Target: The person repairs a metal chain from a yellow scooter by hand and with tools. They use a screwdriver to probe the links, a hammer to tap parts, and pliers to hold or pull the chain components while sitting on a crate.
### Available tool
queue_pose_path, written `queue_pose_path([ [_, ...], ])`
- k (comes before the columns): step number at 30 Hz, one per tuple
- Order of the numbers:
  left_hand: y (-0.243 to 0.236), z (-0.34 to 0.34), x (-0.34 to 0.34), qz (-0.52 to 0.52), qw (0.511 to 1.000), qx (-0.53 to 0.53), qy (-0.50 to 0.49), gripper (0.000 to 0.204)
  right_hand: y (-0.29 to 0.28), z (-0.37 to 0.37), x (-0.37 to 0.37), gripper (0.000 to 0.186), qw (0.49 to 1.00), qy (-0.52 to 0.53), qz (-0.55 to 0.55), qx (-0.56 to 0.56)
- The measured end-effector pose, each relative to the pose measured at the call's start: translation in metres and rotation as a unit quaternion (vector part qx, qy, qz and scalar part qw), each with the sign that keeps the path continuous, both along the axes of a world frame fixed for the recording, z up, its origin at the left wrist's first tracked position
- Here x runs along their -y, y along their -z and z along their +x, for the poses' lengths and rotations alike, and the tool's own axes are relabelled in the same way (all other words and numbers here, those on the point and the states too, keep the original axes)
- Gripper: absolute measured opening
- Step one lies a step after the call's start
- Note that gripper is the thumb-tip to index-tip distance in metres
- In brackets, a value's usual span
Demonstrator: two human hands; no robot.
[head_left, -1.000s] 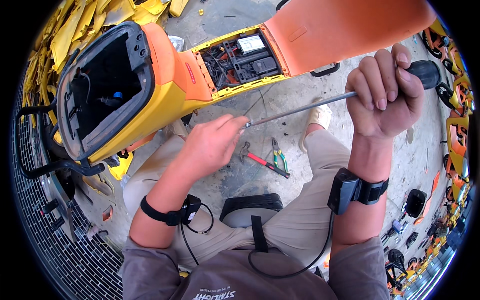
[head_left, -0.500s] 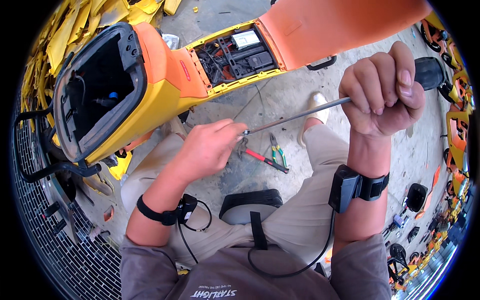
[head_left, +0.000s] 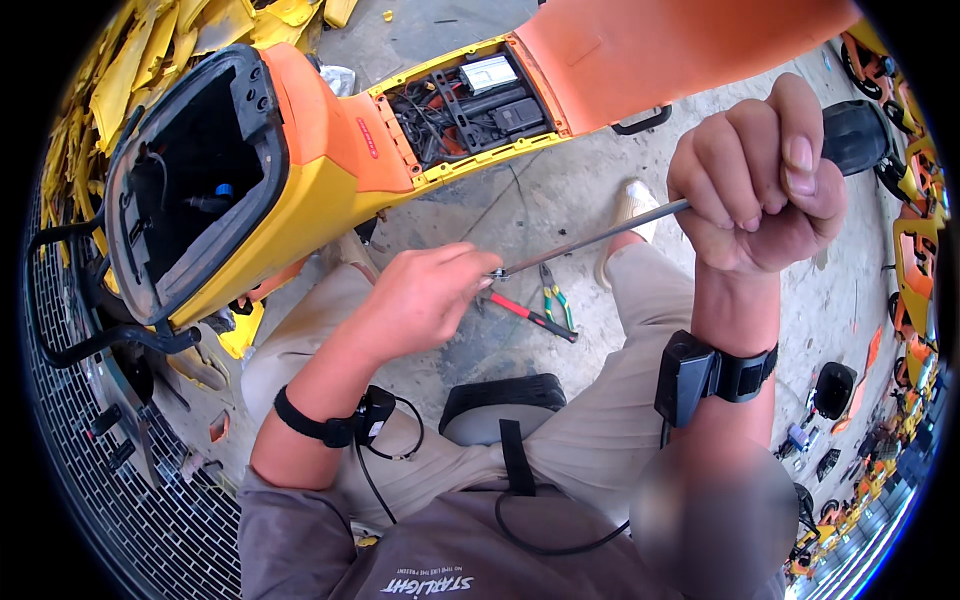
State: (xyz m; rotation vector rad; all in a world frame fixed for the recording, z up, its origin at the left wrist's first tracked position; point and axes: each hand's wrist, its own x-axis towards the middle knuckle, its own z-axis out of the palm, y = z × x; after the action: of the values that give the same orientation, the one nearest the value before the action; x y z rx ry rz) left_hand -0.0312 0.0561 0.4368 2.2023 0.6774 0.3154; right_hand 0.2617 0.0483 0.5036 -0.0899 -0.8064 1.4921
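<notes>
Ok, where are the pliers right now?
In the head view, the pliers lie on the floor just right of centre, beside the red-handled hammer.

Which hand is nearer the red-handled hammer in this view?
Left. The left hand appears just up-left of the hammer, overlapping its head end; the right hand is farther, up and to its right.

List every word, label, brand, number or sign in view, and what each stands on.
Dark grey fabric shirt: white lettering in two sizes; wording not copied here.
Narrow red sticker on the orange plastic body panel: too small to read.
Silver rectangular box: any marks too small to read.
Small black box on the left forearm: white label, too small to read.
</notes>
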Motion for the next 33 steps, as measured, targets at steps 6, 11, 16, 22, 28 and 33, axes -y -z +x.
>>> queue_pose_path([
  [6, -0.003, -0.005, -0.003, -0.046, 0.998, -0.017, 0.026, 0.027, -0.008, -0.003, 0.005, 0.015, 0.998, -0.059, 0.016, -0.013],
  [11, -0.011, -0.006, -0.007, -0.078, 0.995, -0.022, 0.06, 0.028, -0.013, -0.009, 0.012, 0.015, 0.996, -0.076, 0.035, -0.007],
  [16, -0.013, -0.008, -0.007, -0.147, 0.983, -0.023, 0.11, 0.031, -0.011, -0.009, 0.017, 0.015, 0.989, -0.136, 0.06, -0.009],
  [22, -0.006, -0.008, -0.004, -0.162, 0.976, -0.035, 0.143, 0.03, -0.009, -0.007, 0.012, 0.014, 0.978, -0.194, 0.073, 0.008],
  [28, -0.005, -0.004, -0.004, -0.207, 0.965, -0.021, 0.16, 0.023, -0.003, -0.009, 0.003, 0.015, 0.966, -0.239, 0.091, -0.044],
  [33, -0.008, -0.006, -0.009, -0.163, 0.98, -0.023, 0.108, 0.024, -0.008, 0.004, 0.012, 0.015, 0.998, -0.059, -0.021, -0.033],
])
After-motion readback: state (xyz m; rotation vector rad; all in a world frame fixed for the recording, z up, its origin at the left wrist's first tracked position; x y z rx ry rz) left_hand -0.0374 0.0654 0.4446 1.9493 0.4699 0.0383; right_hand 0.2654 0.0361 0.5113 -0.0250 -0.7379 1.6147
